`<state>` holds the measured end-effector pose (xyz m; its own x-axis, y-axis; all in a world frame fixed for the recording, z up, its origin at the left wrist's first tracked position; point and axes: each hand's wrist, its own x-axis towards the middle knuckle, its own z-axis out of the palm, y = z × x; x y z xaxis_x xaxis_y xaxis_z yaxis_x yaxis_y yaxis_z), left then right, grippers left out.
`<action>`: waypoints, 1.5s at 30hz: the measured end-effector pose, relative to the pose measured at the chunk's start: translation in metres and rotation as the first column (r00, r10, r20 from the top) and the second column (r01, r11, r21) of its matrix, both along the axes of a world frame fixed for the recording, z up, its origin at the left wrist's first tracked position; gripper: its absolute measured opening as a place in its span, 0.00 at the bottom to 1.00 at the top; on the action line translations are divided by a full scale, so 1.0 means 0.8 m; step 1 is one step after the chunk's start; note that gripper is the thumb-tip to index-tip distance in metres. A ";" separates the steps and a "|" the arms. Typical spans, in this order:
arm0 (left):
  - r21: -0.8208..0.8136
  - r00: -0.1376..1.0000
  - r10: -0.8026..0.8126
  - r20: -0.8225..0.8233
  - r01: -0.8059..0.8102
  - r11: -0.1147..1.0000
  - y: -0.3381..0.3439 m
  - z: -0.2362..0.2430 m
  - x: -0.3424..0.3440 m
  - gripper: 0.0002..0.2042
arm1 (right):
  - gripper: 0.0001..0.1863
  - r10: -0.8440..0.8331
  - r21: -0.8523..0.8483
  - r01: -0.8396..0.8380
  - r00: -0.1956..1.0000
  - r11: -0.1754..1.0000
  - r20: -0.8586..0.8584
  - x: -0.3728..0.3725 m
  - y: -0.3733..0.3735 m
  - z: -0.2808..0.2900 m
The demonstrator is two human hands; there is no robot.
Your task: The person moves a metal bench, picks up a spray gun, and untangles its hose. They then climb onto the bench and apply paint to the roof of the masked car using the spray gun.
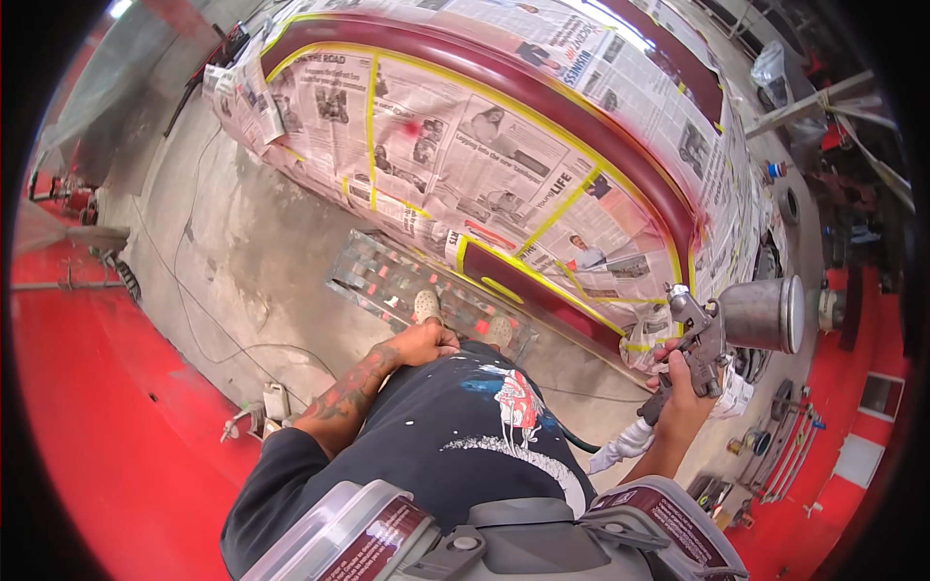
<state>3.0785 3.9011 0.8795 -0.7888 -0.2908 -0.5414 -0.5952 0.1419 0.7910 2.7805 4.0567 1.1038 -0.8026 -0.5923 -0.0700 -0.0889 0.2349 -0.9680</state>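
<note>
My right hand [684, 385] is wrapped round the grip of a metal spray gun [699, 334], which carries a grey metal paint cup [765, 315]. White cloth [625, 445] is wrapped near the base of the gun, and a dark hose [575, 439] runs by it. At the front of my dark shirt, my left hand [426, 343] is closed; whatever its fingers hold is hidden. Ahead stands a car body with glossy maroon panels [542, 85], masked with newspaper [450, 121] and yellow tape [372, 136]. The gun points toward the masked lower right end.
A speckled board [373, 281] lies on the concrete floor by my shoes [426, 305]. A thin cable [179, 261] trails across the floor at left. Rods and parts [790, 450] stand along the red right side. A respirator [528, 542] fills the bottom edge.
</note>
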 end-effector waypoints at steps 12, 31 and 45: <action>0.101 0.951 0.300 -0.074 -0.292 0.951 -0.018 -0.025 0.099 0.10 | 0.19 0.088 -0.090 -0.083 0.995 0.992 0.048 0.067 -0.090 0.002; 0.055 0.886 0.460 0.054 -0.463 0.885 -0.047 -0.011 0.135 0.12 | 0.15 0.275 -0.086 -0.269 0.959 0.959 0.068 0.077 -0.174 -0.035; 0.045 0.950 0.310 -0.045 -0.308 0.950 -0.218 0.014 0.195 0.13 | 0.12 0.347 -0.061 -0.354 0.932 0.933 -0.107 0.175 -0.385 0.043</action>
<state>3.2347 3.7265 0.8908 -0.6903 -0.5054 -0.5178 -0.5642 -0.0720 0.8225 2.9203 3.7485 1.1383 -0.5436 -0.8376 0.0531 -0.2424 0.0962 -0.9654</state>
